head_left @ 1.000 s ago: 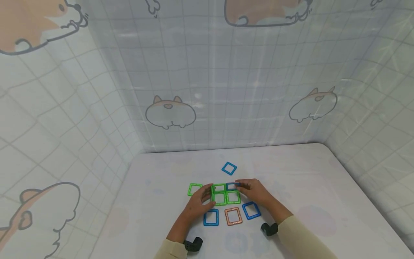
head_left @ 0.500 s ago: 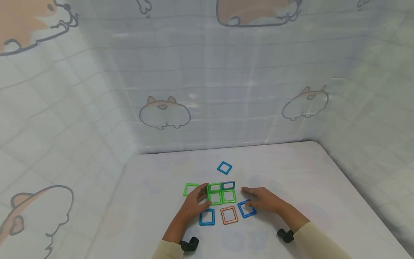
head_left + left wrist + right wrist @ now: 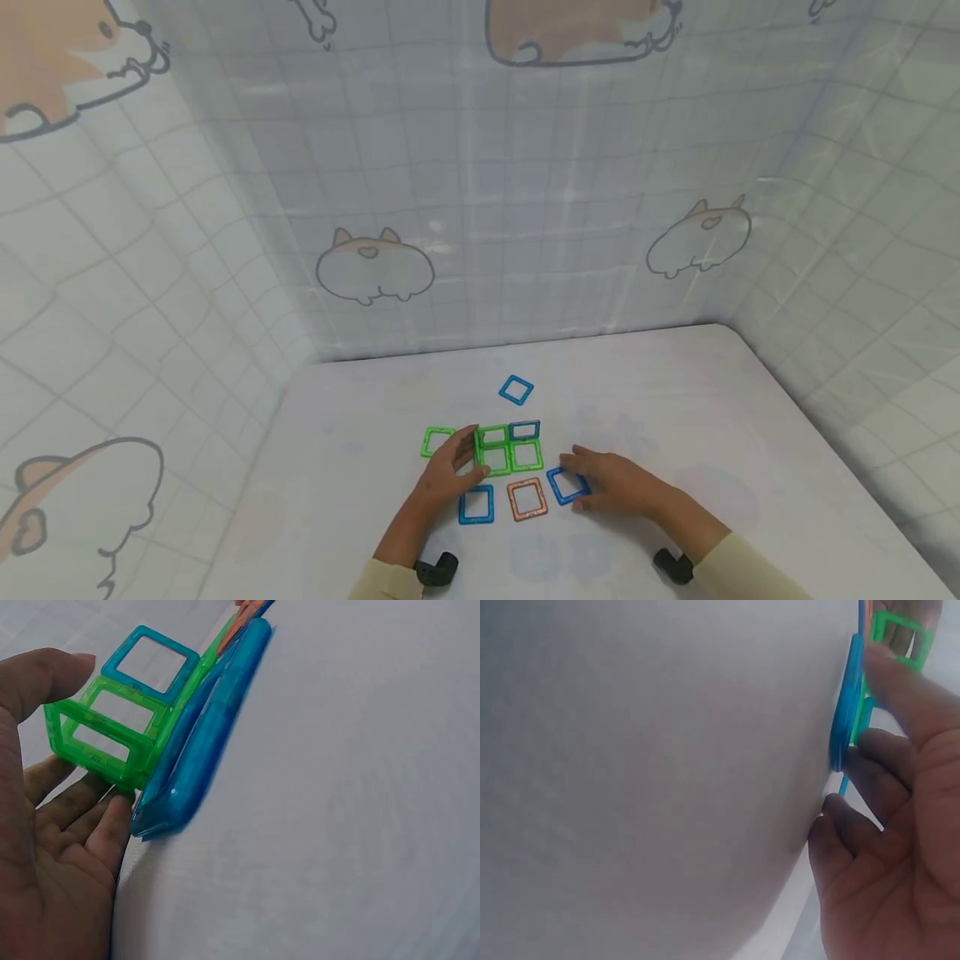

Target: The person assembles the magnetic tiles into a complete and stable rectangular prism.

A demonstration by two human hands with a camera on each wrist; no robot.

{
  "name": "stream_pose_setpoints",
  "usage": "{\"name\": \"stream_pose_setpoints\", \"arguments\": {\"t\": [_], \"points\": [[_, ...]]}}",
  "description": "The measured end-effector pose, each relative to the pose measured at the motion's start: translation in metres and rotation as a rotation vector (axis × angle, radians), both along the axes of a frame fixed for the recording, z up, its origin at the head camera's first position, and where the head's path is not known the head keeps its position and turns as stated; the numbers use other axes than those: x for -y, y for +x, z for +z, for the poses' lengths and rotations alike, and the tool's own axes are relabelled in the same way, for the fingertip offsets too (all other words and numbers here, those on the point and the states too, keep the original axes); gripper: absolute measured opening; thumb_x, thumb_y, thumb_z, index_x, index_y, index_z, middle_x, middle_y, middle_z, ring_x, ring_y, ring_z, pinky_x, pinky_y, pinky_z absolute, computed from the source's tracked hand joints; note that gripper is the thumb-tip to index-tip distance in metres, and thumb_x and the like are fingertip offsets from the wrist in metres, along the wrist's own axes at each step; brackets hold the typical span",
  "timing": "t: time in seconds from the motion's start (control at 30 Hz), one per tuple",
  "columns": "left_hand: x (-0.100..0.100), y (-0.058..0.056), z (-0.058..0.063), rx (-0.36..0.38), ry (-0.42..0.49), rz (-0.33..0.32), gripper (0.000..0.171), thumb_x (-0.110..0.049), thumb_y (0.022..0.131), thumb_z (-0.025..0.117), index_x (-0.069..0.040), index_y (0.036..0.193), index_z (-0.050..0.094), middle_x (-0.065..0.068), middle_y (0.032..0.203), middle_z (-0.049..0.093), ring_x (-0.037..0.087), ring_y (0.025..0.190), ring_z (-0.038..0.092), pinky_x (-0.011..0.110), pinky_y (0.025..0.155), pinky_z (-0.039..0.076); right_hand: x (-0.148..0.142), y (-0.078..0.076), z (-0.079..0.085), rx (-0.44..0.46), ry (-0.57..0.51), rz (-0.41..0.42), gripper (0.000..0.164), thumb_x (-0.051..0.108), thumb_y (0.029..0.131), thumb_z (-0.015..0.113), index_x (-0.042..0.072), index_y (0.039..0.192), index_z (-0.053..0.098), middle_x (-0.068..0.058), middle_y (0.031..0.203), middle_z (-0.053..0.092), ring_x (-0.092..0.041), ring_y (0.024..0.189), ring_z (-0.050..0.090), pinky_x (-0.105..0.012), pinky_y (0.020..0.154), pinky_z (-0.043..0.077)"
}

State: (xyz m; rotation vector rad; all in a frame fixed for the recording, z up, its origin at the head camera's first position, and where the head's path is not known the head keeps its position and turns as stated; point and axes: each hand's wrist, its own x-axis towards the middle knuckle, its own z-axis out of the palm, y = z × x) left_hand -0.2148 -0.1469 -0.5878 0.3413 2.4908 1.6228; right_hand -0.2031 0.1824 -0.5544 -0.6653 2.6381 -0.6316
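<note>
Square magnetic tiles form a small structure: two green tiles (image 3: 527, 469) lie flat, with a green tile and a blue tile (image 3: 524, 422) standing along their back edge. Another green tile (image 3: 105, 724) stands at the structure's left side. My left hand (image 3: 445, 477) holds that side, thumb in front and fingers behind. At the right, my right hand (image 3: 622, 485) pinches a flat blue tile (image 3: 554, 488) between thumb and index finger; its far edge is partly covered by the fingers. In the right wrist view the blue tile (image 3: 845, 712) appears edge-on beside the fingertips.
An orange tile (image 3: 512, 502) and a blue tile (image 3: 476, 521) lie in front of the structure. A green tile (image 3: 425, 442) is left of it, partly behind my left hand. Another blue tile (image 3: 510, 397) lies farther back. Printed curtains surround the white table (image 3: 637, 375).
My right hand has let go of the standing blue tile at the back and moved toward me to the flat blue tile. My left hand stays at the structure.
</note>
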Motion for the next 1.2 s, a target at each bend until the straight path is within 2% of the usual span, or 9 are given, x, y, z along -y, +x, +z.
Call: {"name": "stream_pose_setpoints", "arguments": {"t": [0.13, 0.27, 0.37, 0.5, 0.73, 0.87, 1.07, 1.2], "points": [[-0.002, 0.004, 0.004, -0.006, -0.025, 0.032, 0.076, -0.04, 0.09, 0.073, -0.021, 0.153, 0.036, 0.008, 0.158, 0.037, 0.03, 0.144, 0.038, 0.045, 0.116, 0.036, 0.002, 0.004, 0.002, -0.037, 0.037, 0.033, 0.071, 0.05, 0.082, 0.077, 0.03, 0.145, 0.053, 0.008, 0.152, 0.047, -0.026, 0.144, 0.04, -0.052, 0.109, 0.044], [-0.004, 0.005, 0.01, -0.066, -0.13, 0.06, 0.073, -0.045, 0.089, 0.072, -0.024, 0.152, 0.041, 0.002, 0.157, 0.041, 0.028, 0.146, 0.036, 0.051, 0.117, 0.034, 0.003, 0.006, 0.006, -0.091, 0.049, 0.091, 0.064, 0.043, 0.084, 0.077, 0.025, 0.142, 0.057, 0.01, 0.147, 0.052, -0.026, 0.142, 0.043, -0.051, 0.107, 0.046], [-0.006, 0.002, 0.015, -0.14, -0.207, 0.049, 0.071, -0.046, 0.089, 0.071, -0.023, 0.15, 0.043, -0.003, 0.155, 0.043, 0.026, 0.146, 0.035, 0.056, 0.116, 0.034, 0.003, 0.008, 0.009, -0.127, 0.05, 0.122, 0.061, 0.042, 0.085, 0.076, 0.023, 0.14, 0.059, 0.009, 0.145, 0.055, -0.026, 0.14, 0.045, -0.05, 0.106, 0.047], [-0.011, -0.002, 0.025, -0.197, -0.242, 0.019, 0.066, -0.045, 0.089, 0.071, -0.024, 0.147, 0.048, -0.003, 0.151, 0.048, 0.026, 0.144, 0.039, 0.059, 0.114, 0.035, 0.001, 0.009, 0.012, -0.15, 0.05, 0.152, 0.057, 0.04, 0.087, 0.075, 0.02, 0.139, 0.06, 0.006, 0.144, 0.056, -0.026, 0.139, 0.047, -0.048, 0.106, 0.048], [-0.023, -0.005, 0.036, -0.176, -0.356, 0.001, 0.06, -0.052, 0.09, 0.067, -0.034, 0.145, 0.05, -0.003, 0.15, 0.05, 0.027, 0.142, 0.042, 0.057, 0.112, 0.039, 0.002, 0.011, 0.01, -0.135, 0.067, 0.183, 0.055, 0.04, 0.089, 0.073, 0.022, 0.139, 0.06, 0.007, 0.144, 0.056, -0.022, 0.138, 0.048, -0.045, 0.106, 0.048], [-0.03, -0.008, 0.04, -0.177, -0.444, -0.039, 0.059, -0.052, 0.092, 0.064, -0.032, 0.145, 0.051, -0.005, 0.149, 0.051, 0.024, 0.141, 0.043, 0.053, 0.112, 0.041, 0.003, 0.014, 0.008, -0.117, 0.078, 0.164, 0.06, 0.043, 0.086, 0.076, 0.025, 0.14, 0.058, 0.009, 0.144, 0.056, -0.023, 0.137, 0.05, -0.044, 0.104, 0.05], [-0.035, -0.021, 0.052, -0.276, -0.517, -0.134, 0.055, -0.044, 0.095, 0.063, -0.02, 0.143, 0.054, -0.004, 0.145, 0.055, 0.021, 0.137, 0.048, 0.047, 0.112, 0.043, 0.003, 0.017, 0.01, -0.181, 0.082, 0.203, 0.056, 0.039, 0.09, 0.072, 0.022, 0.142, 0.057, 0.006, 0.142, 0.058, -0.023, 0.134, 0.053, -0.041, 0.101, 0.053], [-0.038, -0.026, 0.06, -0.256, -0.557, -0.169, 0.051, -0.044, 0.096, 0.061, -0.021, 0.141, 0.057, -0.004, 0.143, 0.057, 0.02, 0.136, 0.05, 0.045, 0.112, 0.043, 0.004, 0.017, 0.012, -0.2, 0.079, 0.223, 0.054, 0.039, 0.093, 0.069, 0.019, 0.142, 0.057, 0.003, 0.142, 0.058, -0.022, 0.134, 0.053, -0.041, 0.101, 0.053]]}}
